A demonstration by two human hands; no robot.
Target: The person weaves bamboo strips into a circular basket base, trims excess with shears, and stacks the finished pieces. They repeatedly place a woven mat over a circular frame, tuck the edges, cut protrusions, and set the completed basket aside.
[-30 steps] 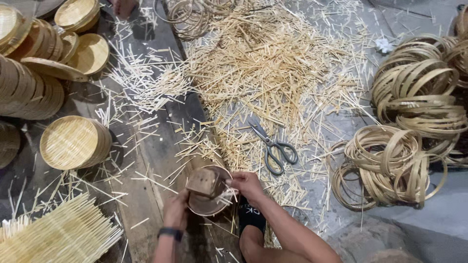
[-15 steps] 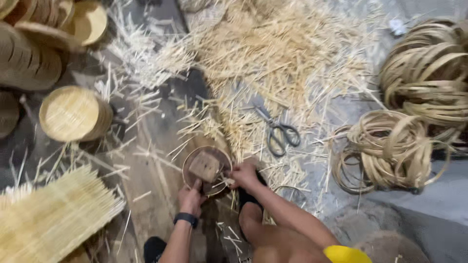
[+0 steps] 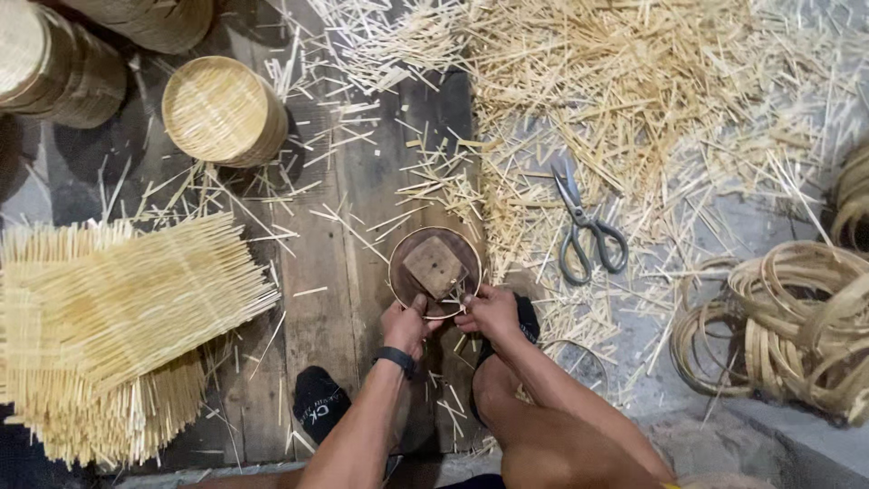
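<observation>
The left hand point(image 3: 405, 324), with a black band at its wrist, closes its fingers on the near rim of a round dark wooden form ringed by a thin pale bamboo hoop point(image 3: 434, 271). The right hand point(image 3: 490, 312) pinches the same rim just beside it, thumb and forefinger pressed to the hoop. The form lies flat on the dark wooden floor planks point(image 3: 339, 226) straight ahead of the person's knees, and a small square wooden block point(image 3: 434, 266) sits on its middle, turned at a slant. A foot in a black sock point(image 3: 319, 403) rests on the planks below the left forearm. To the right of the form lie grey metal scissors point(image 3: 587, 228), handles toward the person, among a broad litter of pale bamboo splinters point(image 3: 634, 81). Coiled bamboo rings point(image 3: 797, 317) pile up at the far right. On the left is a stack of woven bamboo mats point(image 3: 118, 317), with a stack of round woven trays point(image 3: 222, 110) beyond it.
</observation>
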